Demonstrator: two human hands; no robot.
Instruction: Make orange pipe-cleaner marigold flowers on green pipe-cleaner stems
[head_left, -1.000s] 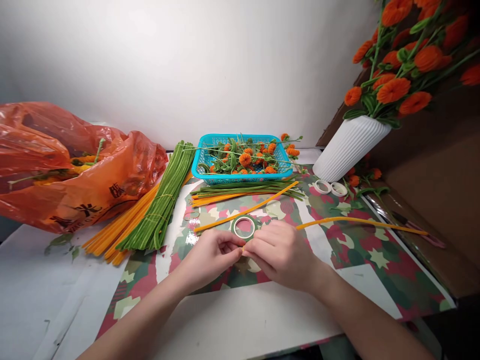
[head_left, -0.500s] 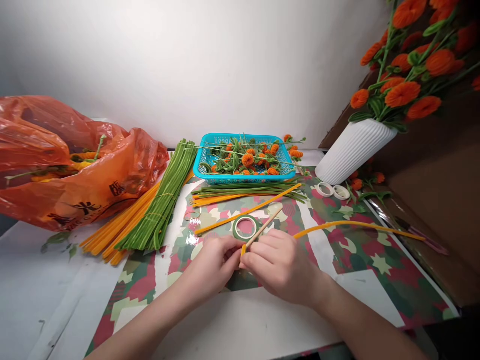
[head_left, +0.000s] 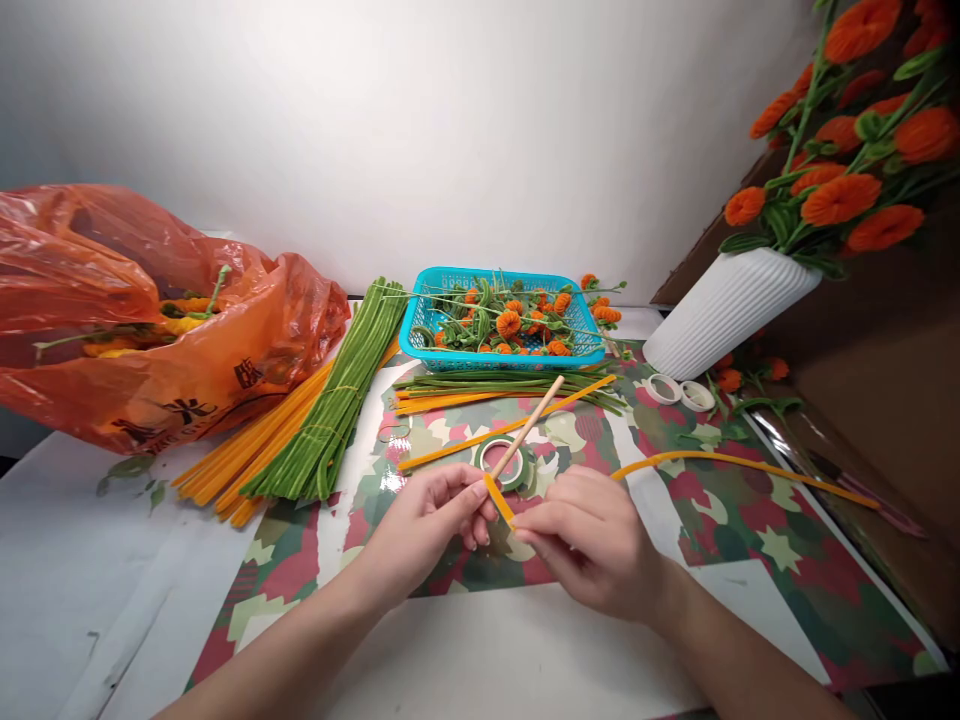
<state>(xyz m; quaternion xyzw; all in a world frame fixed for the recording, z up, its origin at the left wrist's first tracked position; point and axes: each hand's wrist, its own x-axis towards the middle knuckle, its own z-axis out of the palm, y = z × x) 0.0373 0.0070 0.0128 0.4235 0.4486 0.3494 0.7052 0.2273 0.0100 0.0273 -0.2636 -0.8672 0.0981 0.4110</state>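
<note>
My left hand (head_left: 427, 525) is closed with a thin wooden stick (head_left: 534, 420) pinched between thumb and fingers; the stick slants up and to the right. Against its lower end lies the tip of an orange-yellow pipe cleaner (head_left: 705, 457). A short stretch of that pipe cleaner runs between my hands, and its long tail arcs out to the right. My right hand (head_left: 600, 545) is closed, pinching the pipe cleaner near the stick. Just beyond the hands, a roll of green tape (head_left: 525, 470) lies partly behind the stick, close to a single loose yellow pipe cleaner (head_left: 442, 447).
Behind lies a blue basket (head_left: 502, 361) of orange flowers, with green and yellow pipe cleaners in front. A green pipe-cleaner bundle (head_left: 322, 420) and an orange plastic bag (head_left: 240, 390) are left. A tilted white vase (head_left: 727, 310) of flowers and white tape rolls (head_left: 697, 396) are right.
My right hand has drawn away from my left, so a stretch of pipe cleaner now shows between them. The stick has swung steeper. The whole view has shifted slightly.
</note>
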